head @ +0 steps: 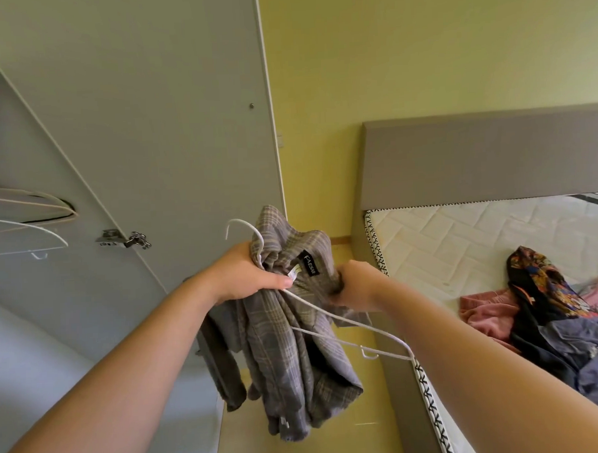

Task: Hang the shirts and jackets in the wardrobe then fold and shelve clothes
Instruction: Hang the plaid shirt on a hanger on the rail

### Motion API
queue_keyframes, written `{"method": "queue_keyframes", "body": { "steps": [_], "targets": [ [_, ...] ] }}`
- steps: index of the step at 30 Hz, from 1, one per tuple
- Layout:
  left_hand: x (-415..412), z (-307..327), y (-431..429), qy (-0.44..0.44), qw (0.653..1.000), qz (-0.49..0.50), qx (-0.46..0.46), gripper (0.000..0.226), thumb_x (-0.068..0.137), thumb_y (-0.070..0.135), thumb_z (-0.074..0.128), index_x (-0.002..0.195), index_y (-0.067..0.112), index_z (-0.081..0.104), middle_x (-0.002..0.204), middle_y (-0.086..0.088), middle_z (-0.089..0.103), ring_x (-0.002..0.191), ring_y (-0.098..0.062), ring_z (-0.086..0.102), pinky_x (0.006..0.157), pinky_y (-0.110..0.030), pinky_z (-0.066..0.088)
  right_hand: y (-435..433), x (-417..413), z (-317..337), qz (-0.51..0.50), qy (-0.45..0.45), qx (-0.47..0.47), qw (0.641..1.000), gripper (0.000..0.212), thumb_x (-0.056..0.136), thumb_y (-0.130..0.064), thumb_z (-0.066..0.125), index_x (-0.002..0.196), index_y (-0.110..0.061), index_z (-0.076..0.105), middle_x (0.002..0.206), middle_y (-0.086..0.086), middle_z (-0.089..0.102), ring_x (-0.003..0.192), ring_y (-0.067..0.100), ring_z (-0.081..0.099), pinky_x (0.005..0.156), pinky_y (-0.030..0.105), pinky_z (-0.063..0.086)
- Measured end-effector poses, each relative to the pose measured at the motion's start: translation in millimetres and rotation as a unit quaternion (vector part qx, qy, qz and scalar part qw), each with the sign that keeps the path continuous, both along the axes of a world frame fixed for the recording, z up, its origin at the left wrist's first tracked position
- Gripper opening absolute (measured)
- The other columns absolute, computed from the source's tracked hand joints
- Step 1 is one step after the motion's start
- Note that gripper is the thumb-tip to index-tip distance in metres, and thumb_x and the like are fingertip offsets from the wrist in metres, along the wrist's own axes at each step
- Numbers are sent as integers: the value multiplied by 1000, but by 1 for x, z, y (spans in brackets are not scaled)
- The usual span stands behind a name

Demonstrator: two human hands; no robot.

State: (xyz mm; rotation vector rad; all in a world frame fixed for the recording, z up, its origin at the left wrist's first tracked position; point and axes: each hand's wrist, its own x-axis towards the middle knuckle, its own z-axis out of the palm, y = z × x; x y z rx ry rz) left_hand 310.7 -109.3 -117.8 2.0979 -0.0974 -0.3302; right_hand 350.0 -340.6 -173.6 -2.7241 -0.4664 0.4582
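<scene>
Fingers: left hand [245, 273] clenches plaid shirt [289, 346] and white hanger [314, 304] neck; right hand [358, 285] pinches its collar.
Shirt: held aloft, left of bed [462, 233].
Handling: likely soft, light, floppy; best held at collar, shoulders.

I'm in a bedroom at home. On the right of the frame stands a bed [399, 386] with a grey headboard [486, 156] and a bare quilted mattress [462, 239]. A heap of clothes [551, 304] lies on it at the right edge. An open grey wardrobe door [148, 113], its hinge [123, 238] showing, fills the upper left. Hangers [23, 231] hang at the far left. The wall [420, 49] behind is plain yellow.
</scene>
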Motion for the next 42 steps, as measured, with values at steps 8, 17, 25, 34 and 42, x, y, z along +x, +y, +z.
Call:
{"method": "queue_keyframes", "body": {
  "steps": [8,17,25,34,42],
  "targets": [
    [-5,0,12,22,998,37,-38,33,75,18,87,105,17,74,100,1,78,95,-18,74,88,-41,57,-13,10,-11,-84,-9,108,991,12,101,-23,45,95,-22,55,89,2,63,81,25,63,52,24,38],
    [-6,-8,24,53,997,22,60,32,68,12,89,93,24,74,94,9,77,89,-10,74,87,-32,56,6,11,16,-188,-59,287,937,16,103,-24,32,100,-22,48,75,-3,57,59,12,54,40,20,38],
    [-5,-17,38,54,983,131,114,28,56,36,80,84,36,75,83,6,77,85,-20,73,89,-47,58,4,8,28,-37,-23,130,991,45,72,-39,75,106,-21,51,83,-7,59,72,11,55,56,27,42],
    [-3,-25,35,-38,961,108,253,23,74,57,75,83,37,68,82,10,71,81,-15,66,81,-40,57,14,8,35,-84,-108,105,985,19,90,-25,56,74,-18,49,72,1,58,61,18,55,45,25,37],
    [1,-26,29,-100,928,184,308,35,86,54,68,110,28,66,102,-3,69,96,-29,64,73,-32,45,33,2,67,-147,21,335,931,27,85,-29,59,92,-4,66,73,6,66,64,22,61,58,29,49]
  ]
}}
